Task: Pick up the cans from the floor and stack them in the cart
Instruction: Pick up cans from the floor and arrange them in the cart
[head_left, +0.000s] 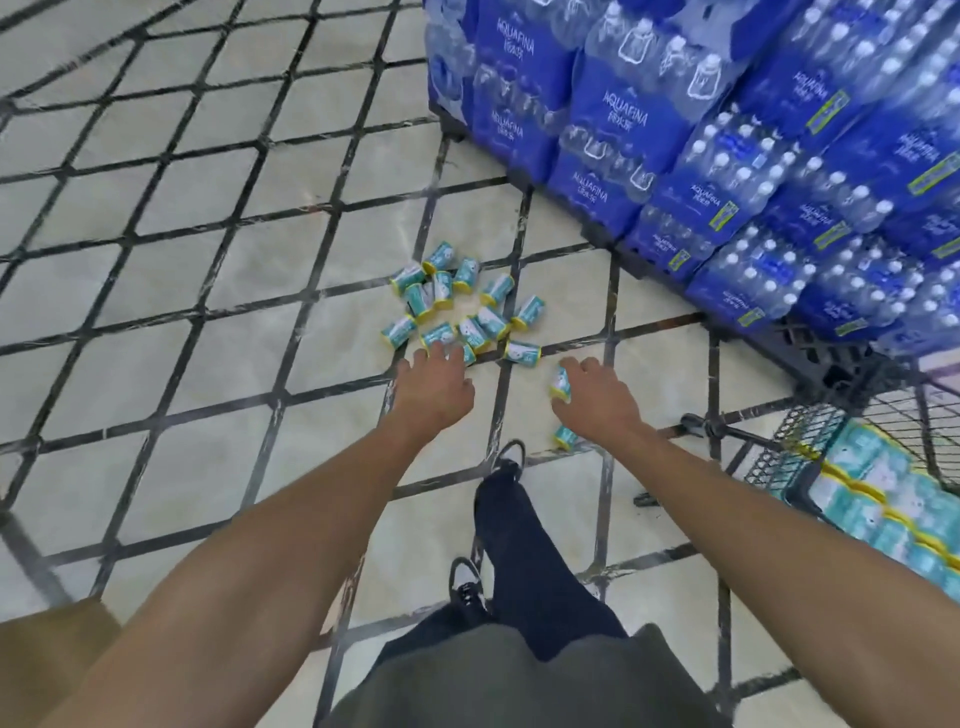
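Teal cans (457, 306) (yellow-rimmed) scattered on floor (208, 291).

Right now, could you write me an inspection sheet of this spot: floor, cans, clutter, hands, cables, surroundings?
Surface: pale tiled floor with dark grid lines.
Job's things: teal cans scattered on the floor; one stray can near the right wrist; cart at right, already holding stacked cans.
Clutter: nothing seen.
Hands: left hand reaches open over the pile; right hand grips one can.
Cables: nothing seen.
Surroundings: water bottle packs stacked on a dark pallet.
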